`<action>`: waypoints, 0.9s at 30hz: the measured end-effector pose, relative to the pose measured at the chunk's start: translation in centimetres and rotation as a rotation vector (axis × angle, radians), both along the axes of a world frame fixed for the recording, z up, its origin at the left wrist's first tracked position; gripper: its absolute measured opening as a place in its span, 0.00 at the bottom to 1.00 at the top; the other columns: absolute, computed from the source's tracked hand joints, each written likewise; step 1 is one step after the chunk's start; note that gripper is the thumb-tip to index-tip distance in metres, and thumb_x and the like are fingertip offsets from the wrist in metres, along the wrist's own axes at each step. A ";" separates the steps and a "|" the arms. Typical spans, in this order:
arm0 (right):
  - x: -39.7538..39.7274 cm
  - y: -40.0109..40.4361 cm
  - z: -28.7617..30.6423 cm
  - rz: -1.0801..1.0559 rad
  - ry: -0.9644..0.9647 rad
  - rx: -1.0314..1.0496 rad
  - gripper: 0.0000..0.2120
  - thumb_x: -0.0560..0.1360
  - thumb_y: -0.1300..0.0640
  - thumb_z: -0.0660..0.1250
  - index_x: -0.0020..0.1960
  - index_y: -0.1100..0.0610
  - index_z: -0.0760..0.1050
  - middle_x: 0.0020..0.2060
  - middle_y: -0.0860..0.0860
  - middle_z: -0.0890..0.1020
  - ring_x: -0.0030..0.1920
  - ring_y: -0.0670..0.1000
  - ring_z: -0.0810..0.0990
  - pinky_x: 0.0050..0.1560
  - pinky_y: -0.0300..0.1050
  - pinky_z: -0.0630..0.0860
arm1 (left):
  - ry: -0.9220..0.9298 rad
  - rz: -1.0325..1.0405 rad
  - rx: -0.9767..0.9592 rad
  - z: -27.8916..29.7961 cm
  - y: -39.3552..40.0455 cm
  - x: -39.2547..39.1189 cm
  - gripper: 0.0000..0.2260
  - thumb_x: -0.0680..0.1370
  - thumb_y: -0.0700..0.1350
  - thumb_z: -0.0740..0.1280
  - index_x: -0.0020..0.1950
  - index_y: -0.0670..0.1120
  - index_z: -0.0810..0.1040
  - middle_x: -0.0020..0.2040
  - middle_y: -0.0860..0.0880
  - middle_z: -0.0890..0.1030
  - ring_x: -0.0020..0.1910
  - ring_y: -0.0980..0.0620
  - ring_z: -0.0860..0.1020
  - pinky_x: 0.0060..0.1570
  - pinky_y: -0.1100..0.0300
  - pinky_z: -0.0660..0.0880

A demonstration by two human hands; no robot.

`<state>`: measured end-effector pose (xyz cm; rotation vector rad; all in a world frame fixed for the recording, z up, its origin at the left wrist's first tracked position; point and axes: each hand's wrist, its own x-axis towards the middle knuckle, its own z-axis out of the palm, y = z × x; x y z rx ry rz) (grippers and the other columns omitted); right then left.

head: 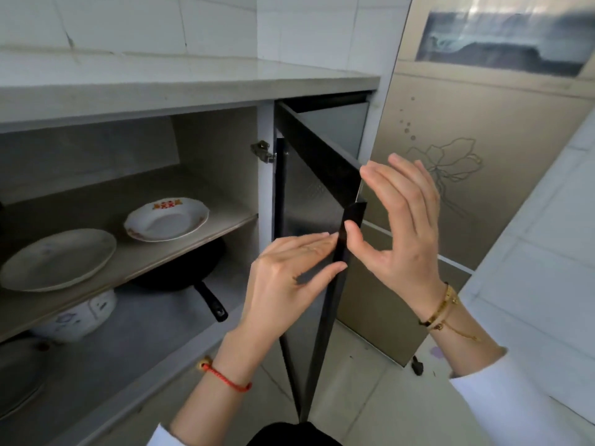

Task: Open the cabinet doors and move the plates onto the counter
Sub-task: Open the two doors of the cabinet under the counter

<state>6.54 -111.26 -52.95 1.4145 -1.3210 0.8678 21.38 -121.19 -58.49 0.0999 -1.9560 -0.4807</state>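
A dark-framed cabinet door (317,201) with a frosted grey panel stands swung wide open, seen almost edge-on, hinged by a metal hinge (263,151) to the white post at the cabinet's right side. Both hands are at the door's free edge. The left hand (291,272) lies flat with fingers straight, its fingertips touching the dark edge strip from the left; it grips nothing. The right hand (401,220) is spread open on the other side of that edge, its thumb tip touching the strip and its fingers raised clear, so it also clasps nothing.

To the left of the door the cabinet is open. On its middle shelf (180,252) sit two plates, apart from each other. The nearer one to the door is a white soup plate (166,219) with a scalloped rim and red and orange floral marks. Further left is a plain white flat plate (58,259), larger in view, reaching the shelf's front edge.

Below the shelf, a black frying pan (190,272) rests with its handle pointing outward, and left of it a white rice cooker (79,317) with a blue pattern.

Above the door runs the pale stone table (193,88), its top bare in view, backed by white wall tiles.

Right of the door stands a beige appliance (483,156) with a line-drawn flower. A red string bracelet (225,378) circles the left wrist, gold bangles (442,309) the right.
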 end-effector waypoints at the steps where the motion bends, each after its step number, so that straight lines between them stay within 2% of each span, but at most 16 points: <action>1: -0.5 0.5 -0.1 -0.021 0.000 0.008 0.26 0.75 0.54 0.69 0.70 0.59 0.68 0.67 0.54 0.74 0.72 0.55 0.68 0.74 0.58 0.62 | -0.004 -0.004 -0.018 -0.1 0.3 -0.6 0.15 0.74 0.50 0.74 0.58 0.46 0.83 0.57 0.55 0.82 0.61 0.62 0.78 0.59 0.60 0.75; 6: -3.1 2.6 -0.5 -0.093 -0.083 0.036 0.26 0.78 0.55 0.66 0.73 0.58 0.64 0.71 0.52 0.70 0.75 0.53 0.64 0.74 0.59 0.61 | -0.111 -0.046 -0.058 -0.8 1.8 -3.9 0.21 0.77 0.52 0.70 0.68 0.45 0.76 0.65 0.55 0.78 0.69 0.59 0.71 0.67 0.59 0.70; 12: -6.6 4.5 -0.4 -0.175 -0.182 0.092 0.25 0.80 0.55 0.62 0.75 0.57 0.62 0.73 0.52 0.68 0.77 0.52 0.60 0.75 0.60 0.60 | -0.230 -0.138 -0.030 -1.7 2.8 -8.3 0.27 0.80 0.55 0.64 0.76 0.50 0.63 0.74 0.57 0.67 0.77 0.55 0.59 0.72 0.51 0.65; 15: -8.6 5.4 -0.1 -0.253 -0.191 0.138 0.25 0.81 0.54 0.61 0.75 0.56 0.60 0.74 0.51 0.67 0.77 0.51 0.58 0.77 0.57 0.57 | -0.279 -0.129 -0.063 -2.0 3.4 -10.6 0.28 0.81 0.56 0.61 0.78 0.50 0.57 0.78 0.55 0.60 0.78 0.55 0.53 0.75 0.48 0.61; 20: -11.6 6.0 0.2 -0.318 -0.212 0.163 0.24 0.81 0.55 0.60 0.76 0.55 0.59 0.74 0.50 0.66 0.77 0.50 0.58 0.75 0.58 0.59 | -0.403 -0.146 -0.055 -1.9 4.1 -13.8 0.32 0.82 0.55 0.59 0.79 0.55 0.44 0.80 0.55 0.46 0.79 0.54 0.43 0.76 0.42 0.54; 27: -15.0 5.5 0.3 -0.387 -0.267 0.174 0.24 0.82 0.56 0.58 0.76 0.54 0.58 0.75 0.50 0.65 0.78 0.50 0.57 0.75 0.58 0.59 | -0.547 -0.118 -0.044 -1.1 3.5 -17.6 0.32 0.82 0.53 0.58 0.79 0.55 0.40 0.79 0.56 0.37 0.77 0.55 0.34 0.76 0.40 0.45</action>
